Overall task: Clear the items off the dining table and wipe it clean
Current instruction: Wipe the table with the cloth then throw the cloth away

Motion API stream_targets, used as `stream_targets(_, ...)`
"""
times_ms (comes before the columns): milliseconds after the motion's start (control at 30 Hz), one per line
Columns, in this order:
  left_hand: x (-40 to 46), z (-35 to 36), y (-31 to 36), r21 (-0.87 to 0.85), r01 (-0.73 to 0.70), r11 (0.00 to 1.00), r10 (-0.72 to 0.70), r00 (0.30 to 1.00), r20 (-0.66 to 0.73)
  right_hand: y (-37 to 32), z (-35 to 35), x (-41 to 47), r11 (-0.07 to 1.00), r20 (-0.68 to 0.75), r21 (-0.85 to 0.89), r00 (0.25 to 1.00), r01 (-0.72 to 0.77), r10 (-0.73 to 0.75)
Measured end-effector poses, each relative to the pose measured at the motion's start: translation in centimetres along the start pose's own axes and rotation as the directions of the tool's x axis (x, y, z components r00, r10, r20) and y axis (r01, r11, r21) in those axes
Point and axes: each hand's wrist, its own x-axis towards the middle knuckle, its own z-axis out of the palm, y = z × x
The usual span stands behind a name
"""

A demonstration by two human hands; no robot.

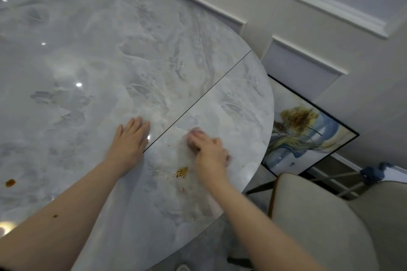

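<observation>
Far left of the bench (88, 61), a grey marble-patterned round top, a small brown sauce spot (10, 182) sits near the near edge, well apart from everything else. Left hand (130, 141) lies flat on the surface, palm down, fingers straight and together, grip holding nothing; its fingertips stop just short of a thin dark seam (198, 101) that runs diagonally across the top. Just right of that seam, pale crumbs (163, 170) lie scattered, with a brown smear (182, 171) and a cluster of crumbs on it between the two forearms. Right hand (209, 149) is on the surface right of the seam, near the rounded edge, motion-blurred; something pinkish (196, 135) shows under the fingers, too blurred to name, and I cannot tell whether the grip is closed round it or only pressing it. Beyond the bench edge to the right, a framed painting (304, 136) leans against the panelled wall (330, 50) on the floor. Lower right, a pale upholstered chair (319, 226) stands just beside the bench; a blue cloth-like bundle (372, 172) lies behind it.
</observation>
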Motion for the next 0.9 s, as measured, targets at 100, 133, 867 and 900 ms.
stream_targets(100, 0.0, 0.6, 0.9, -0.025, -0.043, 0.999, 0.043, 0.999, 0.018, 4.4, -4.1, 3.4, 0.985, -0.024, -0.103, 0.99, -0.141, 0.139)
stream_targets(133, 0.0, 0.8, 1.0, -0.028, -0.056, 0.998, 0.056, 0.998, 0.011, 5.7, -5.5, 3.8, 0.976, -0.01, -0.168, 0.99, -0.141, 0.142)
stream_targets(867, -1.8, -2.1, 0.2, -0.222, 0.071, 0.972, -0.069, 0.997, 0.019, -5.0, 4.5, -4.7, 0.922, -0.053, 0.182, 0.933, -0.342, 0.357)
stream_targets(900, -2.2, -2.4, -0.2, -0.214, 0.077, 0.974, -0.071, 0.997, 0.032, -4.7, 3.6, -3.4, 0.914, -0.049, 0.204, 0.929, -0.35, 0.367)
